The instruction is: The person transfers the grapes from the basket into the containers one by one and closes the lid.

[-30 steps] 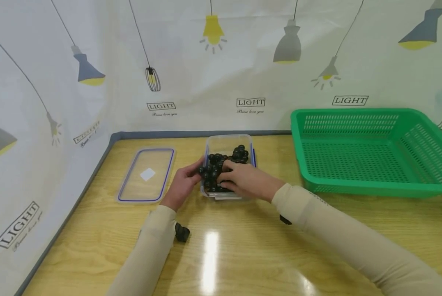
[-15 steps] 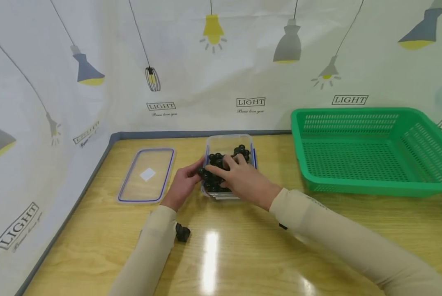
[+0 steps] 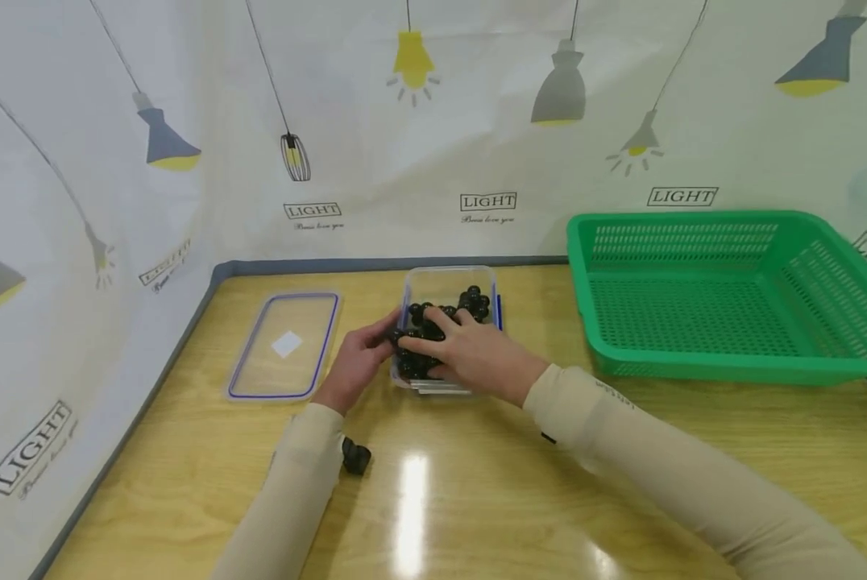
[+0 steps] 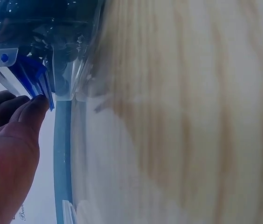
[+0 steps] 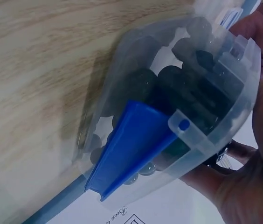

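Glossy black round grapes (image 3: 430,329) fill clear plastic box (image 3: 450,277), far side of wooden desk (image 3: 477,499). Right hand (image 3: 491,358) unclenched, fingers spread over them; left hand (image 3: 356,364) loose, touching box's left side. Likely settling step; next calls for gentle tucking-in.

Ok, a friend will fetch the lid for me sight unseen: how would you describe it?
On the wooden table, find the clear box of black balls. Left of it, the lid lies flat. Unlike that box and the green basket, it is a thin see-through panel with a blue line running all round and a white patch near the middle.
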Tool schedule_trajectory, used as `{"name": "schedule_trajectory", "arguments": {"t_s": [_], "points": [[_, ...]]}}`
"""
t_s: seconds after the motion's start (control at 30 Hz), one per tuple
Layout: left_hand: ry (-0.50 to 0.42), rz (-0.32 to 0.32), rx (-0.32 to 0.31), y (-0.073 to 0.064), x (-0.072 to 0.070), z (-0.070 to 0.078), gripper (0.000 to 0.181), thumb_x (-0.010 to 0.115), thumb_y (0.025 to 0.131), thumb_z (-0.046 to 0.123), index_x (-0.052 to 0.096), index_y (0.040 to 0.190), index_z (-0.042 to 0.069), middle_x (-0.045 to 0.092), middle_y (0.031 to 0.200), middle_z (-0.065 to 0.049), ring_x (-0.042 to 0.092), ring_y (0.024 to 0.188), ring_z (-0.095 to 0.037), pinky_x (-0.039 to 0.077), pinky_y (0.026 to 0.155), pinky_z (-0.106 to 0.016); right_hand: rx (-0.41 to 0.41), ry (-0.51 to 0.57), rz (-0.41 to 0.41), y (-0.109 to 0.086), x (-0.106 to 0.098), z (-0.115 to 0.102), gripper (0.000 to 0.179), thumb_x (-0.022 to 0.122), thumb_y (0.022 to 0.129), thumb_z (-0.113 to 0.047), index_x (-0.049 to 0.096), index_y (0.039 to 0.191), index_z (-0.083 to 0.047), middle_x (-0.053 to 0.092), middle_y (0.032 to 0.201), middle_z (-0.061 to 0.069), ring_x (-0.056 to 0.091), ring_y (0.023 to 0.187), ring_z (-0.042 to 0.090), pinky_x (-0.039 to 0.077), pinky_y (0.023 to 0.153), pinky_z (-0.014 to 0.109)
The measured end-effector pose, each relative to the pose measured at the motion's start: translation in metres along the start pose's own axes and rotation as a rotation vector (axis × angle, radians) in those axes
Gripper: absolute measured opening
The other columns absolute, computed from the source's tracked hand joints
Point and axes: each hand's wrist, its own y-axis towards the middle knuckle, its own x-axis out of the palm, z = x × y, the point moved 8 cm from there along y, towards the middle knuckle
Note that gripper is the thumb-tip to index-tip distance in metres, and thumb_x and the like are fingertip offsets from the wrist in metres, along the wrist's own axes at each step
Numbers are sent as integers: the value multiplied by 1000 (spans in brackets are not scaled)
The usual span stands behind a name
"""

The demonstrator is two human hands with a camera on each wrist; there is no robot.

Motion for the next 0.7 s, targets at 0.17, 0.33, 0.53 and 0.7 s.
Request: {"name": "schedule_trajectory", "arguments": {"t_s": [0.17,0.33,0.53,0.7], "points": [[-20,-13,-18,-3,1,-4,54,48,98,2,40,150,12,43,149,-13,41,135,-26,39,107,-45,-10,-6,-31,1,4,-2,49,59,99,-38,47,146,-33,40,144,16,58,102,43,59,67,47],[-24,-9,-11,-3,0,-6,54,49,98,2,40,150,13,42,150,-11,43,134,-27,39,107,-45,1,16,-89,4,6,-2,48,60,99,-36,47,145,-34,39,147,13,56,109,46,59,71,48],[-62,-18,12,-1,1,-5,53,45,98,-1,41,150,11,41,150,-11,42,134,-26,38,108,-43,17,64,-133,6,6,-2,47,61,99,-32,49,145,-32,40,149,11,54,111,46,58,75,49],[-173,-30,54,-1,4,-2,49,36,99,-2,39,149,2,37,152,-12,38,138,-27,34,111,-43,38,93,-139,5,7,-1,46,58,100,-31,49,145,-31,39,151,9,53,114,47,57,76,51]]}}
